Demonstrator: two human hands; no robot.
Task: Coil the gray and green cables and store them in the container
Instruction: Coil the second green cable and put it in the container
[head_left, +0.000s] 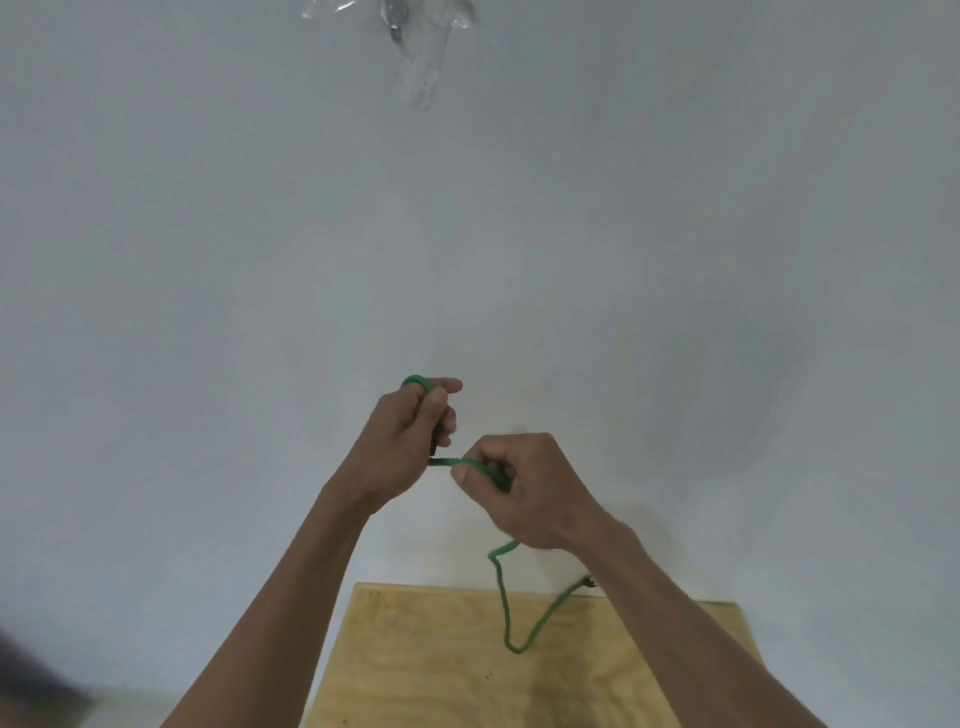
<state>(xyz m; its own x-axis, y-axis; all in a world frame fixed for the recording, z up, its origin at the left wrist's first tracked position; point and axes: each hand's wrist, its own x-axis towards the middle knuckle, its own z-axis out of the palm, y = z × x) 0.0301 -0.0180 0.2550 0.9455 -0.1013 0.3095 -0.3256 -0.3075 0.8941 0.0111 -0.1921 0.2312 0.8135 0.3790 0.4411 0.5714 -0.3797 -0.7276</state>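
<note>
Green cable (505, 608) is held up in both fists. Left hand (402, 441) pinches a small loop. Right hand (524, 491) squeezes the cable, and the rest hangs over the wooden board (415, 665).
</note>
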